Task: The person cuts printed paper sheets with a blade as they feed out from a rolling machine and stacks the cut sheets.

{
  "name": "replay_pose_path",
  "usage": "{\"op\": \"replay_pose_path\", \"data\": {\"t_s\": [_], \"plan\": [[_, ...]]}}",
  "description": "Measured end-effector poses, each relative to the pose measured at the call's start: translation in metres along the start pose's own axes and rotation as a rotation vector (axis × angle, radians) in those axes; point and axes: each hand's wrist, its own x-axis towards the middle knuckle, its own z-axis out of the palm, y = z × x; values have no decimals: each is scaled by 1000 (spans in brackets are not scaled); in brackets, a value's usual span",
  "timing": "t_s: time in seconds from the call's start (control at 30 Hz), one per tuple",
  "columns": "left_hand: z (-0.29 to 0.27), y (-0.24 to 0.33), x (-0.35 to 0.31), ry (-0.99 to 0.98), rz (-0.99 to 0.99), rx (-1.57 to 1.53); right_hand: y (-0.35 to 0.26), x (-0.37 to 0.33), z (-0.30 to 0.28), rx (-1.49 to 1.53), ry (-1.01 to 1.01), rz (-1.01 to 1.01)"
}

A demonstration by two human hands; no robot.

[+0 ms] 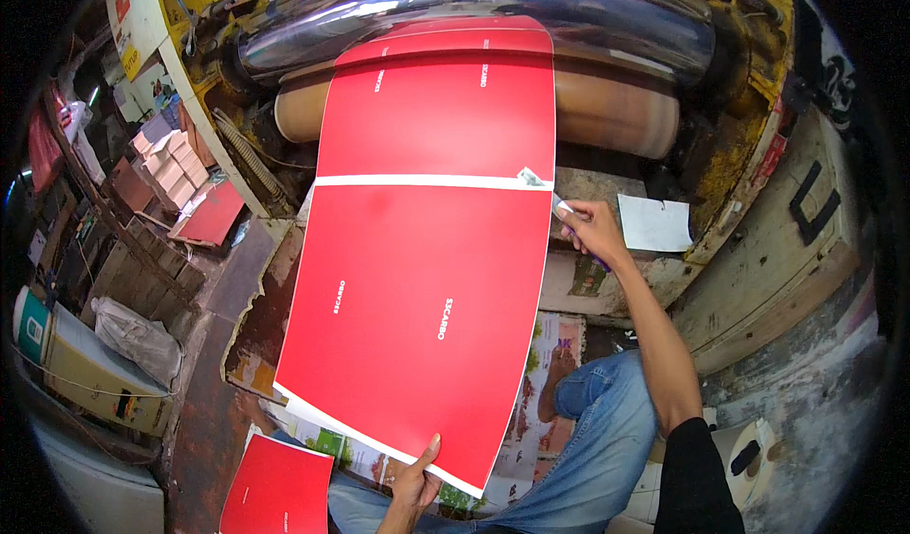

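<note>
A long web of glossy red printed sheets [417, 250] hangs down from the machine rollers toward me, with a white strip [417, 182] crossing it where one sheet meets the following one. My left hand [415, 487] grips the bottom white margin of the lower sheet, thumb on top and fingers beneath. At the sheet's right edge, beside the white strip, my right hand [590, 229] is closed around a slim purple-handled knife [601, 264], its pale tip by the edge. A small silvery scrap or tear [529, 176] shows at the strip's right end.
Shiny metal rollers [474, 22] and a brown roller [616, 112] span the machine ahead. Another red sheet [275, 487] lies at lower left. White paper [654, 223] rests right of my hand. A pale cabinet [758, 221] stands at right; stacked pink blocks [175, 166] are at left.
</note>
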Motion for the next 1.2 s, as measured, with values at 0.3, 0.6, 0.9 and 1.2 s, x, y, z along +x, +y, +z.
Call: {"op": "replay_pose_path", "data": {"t_s": [0.3, 0.6, 0.9, 1.2], "plan": [[-38, -4, -37, 56, -48, 12, -24, -8, 14, -726, 236, -852], [-126, 3, -92, 249, -60, 630, 47, 11, 21, -652, -186, -647], [-219, -9, 40, 227, 59, 171, -26, -19, 40, -688, -345, -440], [-218, -34, 172, 808, 274, 346, -35, -53, 32, -655, -448, -384]]}}
